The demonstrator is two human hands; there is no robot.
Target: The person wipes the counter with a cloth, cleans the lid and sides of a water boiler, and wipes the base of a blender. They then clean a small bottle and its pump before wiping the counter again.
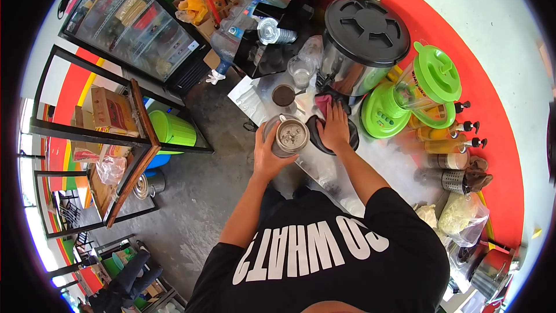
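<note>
Grip of the left hand (267, 159): curled round the side of a round container (292, 135), held at the edge of the table (379, 159). Its top shows a mottled grey-brown surface (contents or lid, I cannot tell from my remote seat). Right hand (334, 128): palm down, fingers extended, pinching nothing that I can see, laid over a dark padded bundle (317, 142), with a pink cloth (322, 102) at the fingertips.

Step in hand, my reading: one hand steadies the container while the other presses or wipes. Any move of the container would call for a level wrist and clearance from the dark-topped cup (284, 95) just beside it.

Outward: clear plastic cup (300, 72), steel urn (343, 72) under a black lid (368, 28), green blender (384, 111), pump bottles (449, 145) along the wall.
</note>
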